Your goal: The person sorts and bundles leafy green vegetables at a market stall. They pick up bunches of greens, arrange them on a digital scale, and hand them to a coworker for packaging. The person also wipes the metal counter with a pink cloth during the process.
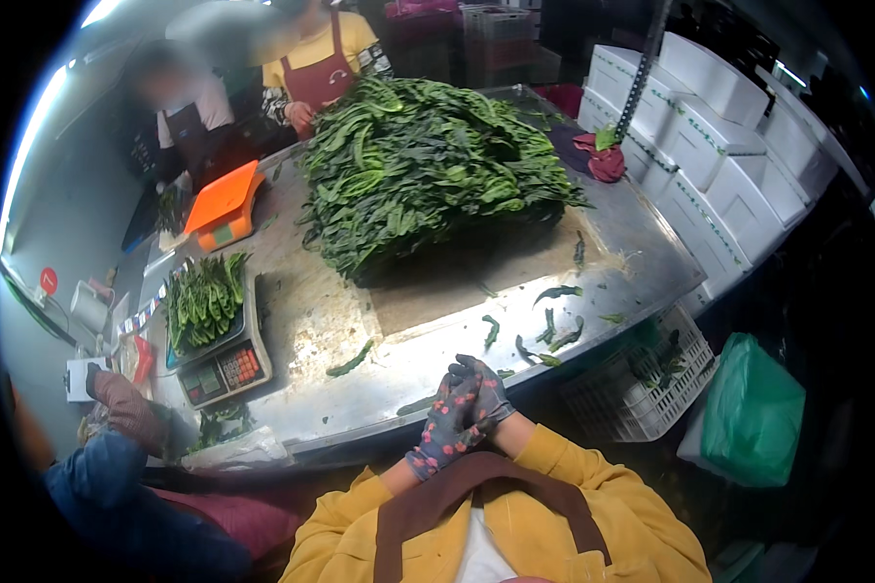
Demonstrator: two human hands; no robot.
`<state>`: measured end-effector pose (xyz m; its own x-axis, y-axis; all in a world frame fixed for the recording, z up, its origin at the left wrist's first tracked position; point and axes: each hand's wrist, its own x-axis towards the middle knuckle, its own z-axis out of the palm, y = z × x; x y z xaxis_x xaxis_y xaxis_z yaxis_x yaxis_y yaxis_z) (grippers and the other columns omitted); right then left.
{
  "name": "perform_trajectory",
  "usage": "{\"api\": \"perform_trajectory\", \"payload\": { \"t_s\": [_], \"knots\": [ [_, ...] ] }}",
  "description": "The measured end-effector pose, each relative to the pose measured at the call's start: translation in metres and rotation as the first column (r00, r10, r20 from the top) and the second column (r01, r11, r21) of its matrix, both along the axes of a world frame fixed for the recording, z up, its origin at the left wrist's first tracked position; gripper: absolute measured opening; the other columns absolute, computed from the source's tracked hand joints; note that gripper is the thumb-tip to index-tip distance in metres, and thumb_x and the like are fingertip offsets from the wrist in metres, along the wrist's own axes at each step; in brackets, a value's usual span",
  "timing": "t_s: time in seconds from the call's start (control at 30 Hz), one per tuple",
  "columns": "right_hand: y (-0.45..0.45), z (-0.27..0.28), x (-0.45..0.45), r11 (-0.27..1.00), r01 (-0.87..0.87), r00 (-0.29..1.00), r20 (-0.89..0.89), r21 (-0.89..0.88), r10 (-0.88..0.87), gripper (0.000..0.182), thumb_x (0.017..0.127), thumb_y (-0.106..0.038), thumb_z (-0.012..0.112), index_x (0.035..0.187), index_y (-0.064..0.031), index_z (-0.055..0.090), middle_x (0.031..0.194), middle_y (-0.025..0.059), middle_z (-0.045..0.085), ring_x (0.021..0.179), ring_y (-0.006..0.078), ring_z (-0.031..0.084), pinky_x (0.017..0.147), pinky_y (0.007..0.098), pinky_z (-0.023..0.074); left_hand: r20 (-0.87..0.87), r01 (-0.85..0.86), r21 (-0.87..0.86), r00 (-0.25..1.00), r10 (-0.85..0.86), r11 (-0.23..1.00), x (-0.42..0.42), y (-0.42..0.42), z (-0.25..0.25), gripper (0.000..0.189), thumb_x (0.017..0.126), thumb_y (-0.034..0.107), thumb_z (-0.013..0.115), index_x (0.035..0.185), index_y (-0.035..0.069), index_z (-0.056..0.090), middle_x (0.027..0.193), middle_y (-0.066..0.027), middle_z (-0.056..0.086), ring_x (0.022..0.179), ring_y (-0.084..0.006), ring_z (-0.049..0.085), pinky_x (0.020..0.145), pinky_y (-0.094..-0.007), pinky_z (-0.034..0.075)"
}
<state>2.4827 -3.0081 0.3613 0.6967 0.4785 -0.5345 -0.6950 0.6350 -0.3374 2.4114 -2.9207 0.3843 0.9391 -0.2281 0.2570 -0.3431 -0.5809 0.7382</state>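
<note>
My left hand point(445, 430) and my right hand point(487, 390), both in dark gloves with a floral print, are clasped together in front of my apron, at the near edge of a metal worktable point(423, 321). No object shows between them. Loose green leaves point(491, 331) lie on the metal just beyond. A large heap of dark leafy greens point(437, 167) fills the table's far middle. On the left, a digital scale point(222, 375) bears a tray of bundled leafy stems point(205, 300). An orange scale point(226, 208) stands farther back.
A gloved co-worker's arm point(127, 415) is at the left by a plastic bag point(237, 450). Two other people stand across the table. White foam boxes point(714, 160) are stacked at right. A white plastic crate point(663, 393) and a green bag point(755, 412) are beside the table's near right edge.
</note>
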Motion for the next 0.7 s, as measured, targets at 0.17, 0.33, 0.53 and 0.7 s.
{"api": "perform_trajectory", "payload": {
  "t_s": [0.17, 0.33, 0.53, 0.7],
  "knots": [
    [-0.028, -0.002, 0.002, 0.995, -0.001, 0.989, 0.148, -0.098, 0.016, 0.037, 0.081, -0.029, 0.05, 0.11, -0.0057, 0.048, 0.094, 0.0077, 0.053, 0.075, 0.017, 0.053, 0.069, 0.0313, 0.0472, 0.093, -0.079, 0.392, 0.995, 0.045, 0.917, 0.005, -0.027, -0.002, 0.074, 0.062, 0.034, 0.061, 0.125, 0.004, 0.037, 0.121, -0.0162, 0.042, 0.112, -0.0391, 0.039, 0.088, -0.0404, 0.039],
    [-0.035, -0.01, 0.021, 0.99, -0.082, 0.977, 0.186, -0.118, 0.103, 0.029, 0.082, -0.021, 0.048, 0.107, -0.0054, 0.049, 0.093, 0.0107, 0.056, 0.07, 0.0182, 0.055, 0.066, 0.0287, 0.0482, 0.142, -0.124, 0.54, 0.988, 0.055, 0.832, 0.011, -0.033, 0.025, 0.073, 0.06, 0.029, 0.065, 0.124, 0.005, 0.038, 0.115, -0.0164, 0.045, 0.102, -0.0336, 0.046, 0.081, -0.0392, 0.042],
    [-0.039, 0.003, 0.04, 0.997, -0.076, 0.988, 0.129, -0.033, 0.08, 0.029, 0.084, -0.02, 0.045, 0.108, -0.0041, 0.047, 0.096, 0.0115, 0.056, 0.087, 0.0228, 0.055, 0.071, 0.0339, 0.0482, 0.19, 0.01, -0.08, 0.982, 0.005, 0.997, 0.052, -0.016, -0.005, 0.07, 0.066, 0.029, 0.066, 0.124, 0.003, 0.037, 0.113, -0.017, 0.046, 0.098, -0.0287, 0.051, 0.081, -0.0379, 0.043],
    [-0.02, 0.042, 0.04, 0.917, -0.298, 0.951, 0.163, 0.265, 0.262, 0.033, 0.087, -0.022, 0.041, 0.113, -0.0013, 0.041, 0.1, 0.0132, 0.054, 0.085, 0.0245, 0.056, 0.074, 0.035, 0.0474, -0.265, -0.379, -0.566, 0.925, 0.274, 0.732, 0.041, -0.005, 0.003, 0.076, 0.078, 0.05, 0.053, 0.13, 0.003, 0.025, 0.097, -0.0087, 0.053, 0.087, -0.0156, 0.054, 0.077, -0.0262, 0.045]
  ]
}}
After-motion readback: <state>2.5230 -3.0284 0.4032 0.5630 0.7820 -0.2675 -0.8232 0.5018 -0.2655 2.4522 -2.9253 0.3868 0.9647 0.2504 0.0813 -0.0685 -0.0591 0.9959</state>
